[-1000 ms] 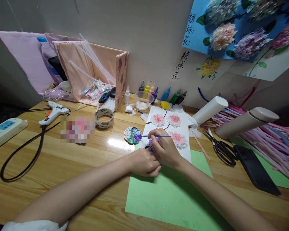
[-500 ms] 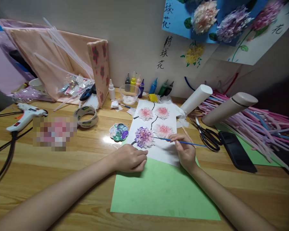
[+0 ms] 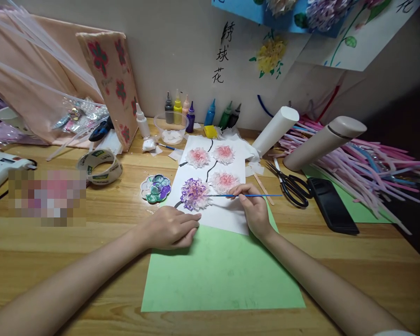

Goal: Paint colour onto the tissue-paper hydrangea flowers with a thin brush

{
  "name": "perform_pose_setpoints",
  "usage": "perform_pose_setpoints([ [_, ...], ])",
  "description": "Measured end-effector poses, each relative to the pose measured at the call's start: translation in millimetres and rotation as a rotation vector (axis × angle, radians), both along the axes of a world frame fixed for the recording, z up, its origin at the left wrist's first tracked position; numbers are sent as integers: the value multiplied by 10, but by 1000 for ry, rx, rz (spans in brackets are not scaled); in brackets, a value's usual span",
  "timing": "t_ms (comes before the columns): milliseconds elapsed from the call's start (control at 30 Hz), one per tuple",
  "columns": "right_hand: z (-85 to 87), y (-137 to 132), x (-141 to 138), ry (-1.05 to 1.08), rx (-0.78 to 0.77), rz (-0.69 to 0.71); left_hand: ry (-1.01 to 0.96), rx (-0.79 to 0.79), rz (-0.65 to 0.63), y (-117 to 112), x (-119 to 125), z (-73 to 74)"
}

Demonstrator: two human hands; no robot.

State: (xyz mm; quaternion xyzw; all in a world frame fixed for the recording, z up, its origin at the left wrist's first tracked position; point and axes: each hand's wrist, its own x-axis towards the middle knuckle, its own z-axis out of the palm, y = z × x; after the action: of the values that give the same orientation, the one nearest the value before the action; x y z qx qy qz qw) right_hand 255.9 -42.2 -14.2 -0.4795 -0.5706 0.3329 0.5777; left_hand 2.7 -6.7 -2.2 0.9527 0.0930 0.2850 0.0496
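Observation:
My right hand pinches a thin blue paintbrush, holding it nearly level. Its tip is at the right side of a purple-and-pink tissue flower on a white sheet. My left hand rests palm down at the sheet's lower left edge, its index finger stretched out just below that flower and the other fingers bent a little. Three pink-white tissue flowers sit higher on the sheet, with black painted stems. Under the sheet lies green paper. A flower-shaped palette with purple and green paint is left of the sheet.
Black scissors, a phone and a tilted bottle stand right, before many pipe cleaners. Paint bottles and a clear cup line the wall. Left are a tape roll and a glue gun.
The camera view has shifted, so the scene sits further left and up. The brush has turned closer to level, its tip still at the purple flower. My left hand stays by the sheet's edge.

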Motion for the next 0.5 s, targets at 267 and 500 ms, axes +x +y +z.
perform_pose_setpoints([
  [267,13,1,-10,16,37,-25,-1,12,-4,4,8,9],
  [500,5,-8,-1,-11,76,-60,6,19,-3,6,8,8],
])
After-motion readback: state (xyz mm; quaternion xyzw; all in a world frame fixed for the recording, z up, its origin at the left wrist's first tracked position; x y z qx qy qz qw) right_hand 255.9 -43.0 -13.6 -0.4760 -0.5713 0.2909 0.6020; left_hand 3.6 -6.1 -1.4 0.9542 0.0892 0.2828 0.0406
